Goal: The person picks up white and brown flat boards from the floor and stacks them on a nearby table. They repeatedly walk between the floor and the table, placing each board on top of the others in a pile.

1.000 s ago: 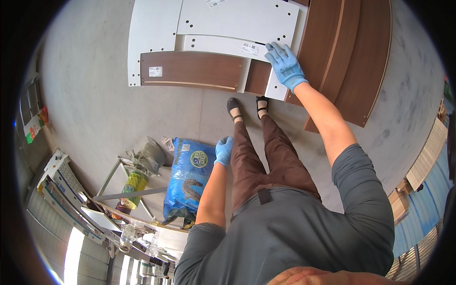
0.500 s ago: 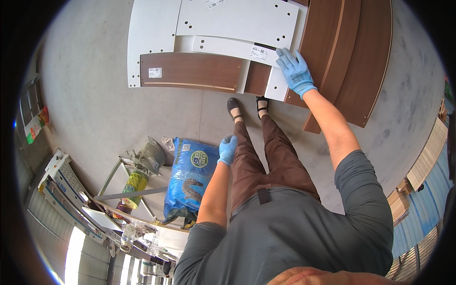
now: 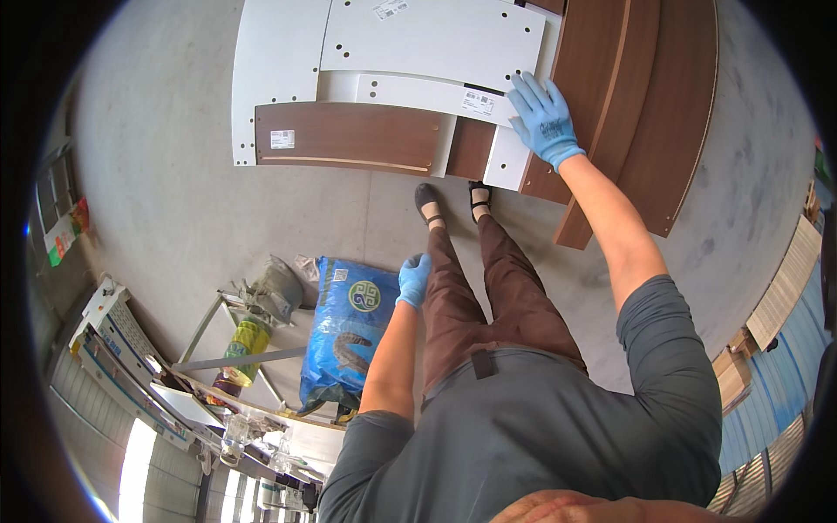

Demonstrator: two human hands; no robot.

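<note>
My right hand (image 3: 546,122), in a blue glove, is open with fingers spread over the inner edge of the stacked panels. It is nearest a narrow white panel (image 3: 410,91) with a label, beside a large white panel (image 3: 436,39) with dark holes; whether it presses on them I cannot tell. At its right lie long brown boards (image 3: 654,131). A curved brown panel (image 3: 349,138) with a label lies on the near left of the stack. My left hand (image 3: 414,281), also gloved in blue, is loosely closed beside my left thigh, with nothing showing in it.
A full blue sack (image 3: 336,331) stands left of my leg, next to a metal frame (image 3: 200,327) with a yellow-green roll (image 3: 247,351) and a grey bag (image 3: 279,292). Grey concrete floor (image 3: 174,192) surrounds the panels. Boards (image 3: 785,288) and blue sheeting lie far right.
My right hand has slid slightly farther away along the panels, and its fingers are spread wider. My left hand stays by my thigh, almost unmoved. The panels look slightly lower in view.
</note>
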